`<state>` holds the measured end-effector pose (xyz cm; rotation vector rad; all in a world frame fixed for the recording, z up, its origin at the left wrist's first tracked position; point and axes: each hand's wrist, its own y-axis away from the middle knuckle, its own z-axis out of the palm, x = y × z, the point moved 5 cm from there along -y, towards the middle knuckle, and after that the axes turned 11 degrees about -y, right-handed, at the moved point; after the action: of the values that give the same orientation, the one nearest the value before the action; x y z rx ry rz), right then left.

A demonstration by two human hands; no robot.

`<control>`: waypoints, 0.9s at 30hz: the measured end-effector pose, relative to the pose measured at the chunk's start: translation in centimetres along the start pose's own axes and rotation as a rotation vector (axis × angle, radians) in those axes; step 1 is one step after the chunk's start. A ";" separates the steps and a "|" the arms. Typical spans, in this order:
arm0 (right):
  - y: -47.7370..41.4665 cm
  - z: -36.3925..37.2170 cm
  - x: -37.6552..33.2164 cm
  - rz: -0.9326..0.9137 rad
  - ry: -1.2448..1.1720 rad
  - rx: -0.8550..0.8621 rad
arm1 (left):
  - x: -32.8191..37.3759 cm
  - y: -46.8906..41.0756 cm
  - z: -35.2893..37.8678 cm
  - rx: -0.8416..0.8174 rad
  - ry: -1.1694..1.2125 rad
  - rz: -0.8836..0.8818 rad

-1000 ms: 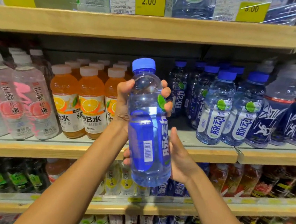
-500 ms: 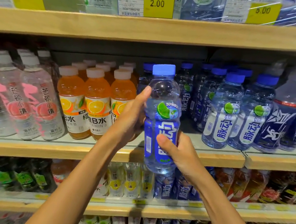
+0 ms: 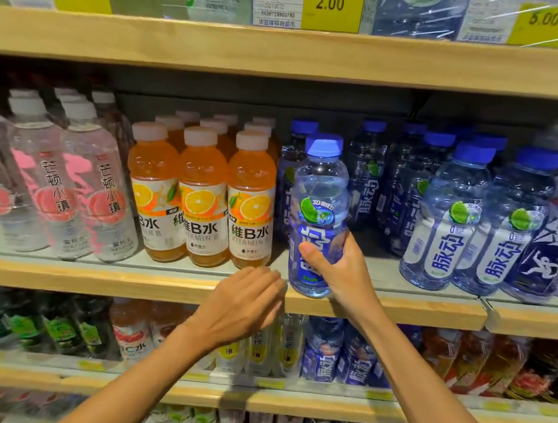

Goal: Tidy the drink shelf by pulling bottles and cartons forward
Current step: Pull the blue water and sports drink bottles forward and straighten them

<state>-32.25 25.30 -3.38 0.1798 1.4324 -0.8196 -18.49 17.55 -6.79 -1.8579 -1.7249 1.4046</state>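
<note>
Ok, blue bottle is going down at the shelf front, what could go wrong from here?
The blue bottle stands at the very lip of the shelf edge, held only by the right hand; released there, it might tip off. It also sits close to the orange bottles and could nudge them.

Three yellow price tags (image 3: 331,8) hang on the top shelf's front, high above the hand; they read 5.00, 2.00 and 5.00; beside the middle one sits a white printed label (image 3: 276,4) with small text.
</note>
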 end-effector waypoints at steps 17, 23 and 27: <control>-5.8 0.7 2.6 -0.020 0.108 0.095 | -0.2 1.3 1.2 0.033 -0.071 0.062; -7.5 0.8 3.6 -0.006 0.118 0.109 | -0.3 1.2 1.2 0.019 -0.056 0.044; -8.3 1.1 3.7 0.017 0.139 0.116 | -0.3 0.9 1.0 -0.013 -0.036 0.030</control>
<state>-36.53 17.25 -3.66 0.3428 1.5122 -0.8913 -18.58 16.69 -7.83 -1.8849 -1.7339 1.4494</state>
